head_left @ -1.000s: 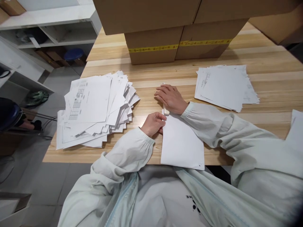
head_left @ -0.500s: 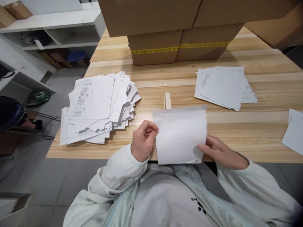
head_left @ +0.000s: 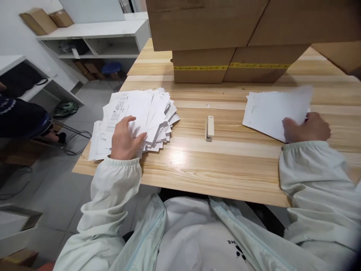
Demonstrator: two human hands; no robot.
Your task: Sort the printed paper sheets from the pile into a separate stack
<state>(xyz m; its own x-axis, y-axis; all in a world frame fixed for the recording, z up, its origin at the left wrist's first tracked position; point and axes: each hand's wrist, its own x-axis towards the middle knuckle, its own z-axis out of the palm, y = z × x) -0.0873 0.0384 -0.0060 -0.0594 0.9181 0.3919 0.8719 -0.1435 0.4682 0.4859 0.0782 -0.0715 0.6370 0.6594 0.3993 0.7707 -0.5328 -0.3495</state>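
Note:
My left hand [head_left: 125,139] is over the large, fanned-out stack of printed papers [head_left: 135,105] on the left side of the table, its fingers apart and nothing gripped. At the right, my right hand [head_left: 307,127] pinches the edge of a sheet of paper [head_left: 299,103], whose upper corner is blurred by motion. That sheet lies over the smaller paper stack [head_left: 261,109], and I cannot tell whether it rests fully on it. Between the two stacks, a small cream stapler [head_left: 210,128] lies on the wooden table [head_left: 194,165], touched by neither hand.
Large cardboard boxes [head_left: 201,71] with yellow tape stand stacked at the back of the table. Beyond its left edge are white shelves [head_left: 113,28], a blue stool [head_left: 111,67] and cables on the floor. A seated person [head_left: 19,116] is partly visible at far left.
My right hand has carried the sheet from in front of me to the right stack. My left hand has left it, moved over the left stack and opened. The view has shifted.

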